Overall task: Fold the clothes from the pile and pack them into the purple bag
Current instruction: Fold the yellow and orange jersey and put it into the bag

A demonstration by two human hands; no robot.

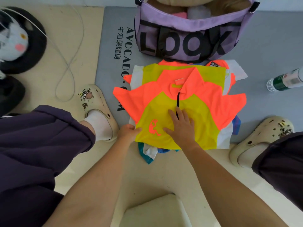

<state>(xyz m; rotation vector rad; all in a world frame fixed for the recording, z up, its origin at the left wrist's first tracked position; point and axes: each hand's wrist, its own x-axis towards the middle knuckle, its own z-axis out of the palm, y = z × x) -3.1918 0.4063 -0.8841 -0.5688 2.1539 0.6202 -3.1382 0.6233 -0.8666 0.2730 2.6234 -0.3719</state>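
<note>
An orange and yellow polo shirt lies spread flat on top of the clothes pile, collar towards the bag. My left hand pinches the shirt's near-left edge. My right hand presses flat on the yellow front, fingers apart, beside an orange logo. The purple bag printed "LOOK" stands open just beyond the pile, with pink and white clothes visible inside. Blue, white and teal garments stick out under the shirt.
A grey mat with dark lettering lies under the bag and pile. A plastic water bottle lies at the right. My cream clogs flank the pile. A white cable and dark round cushions sit at the left.
</note>
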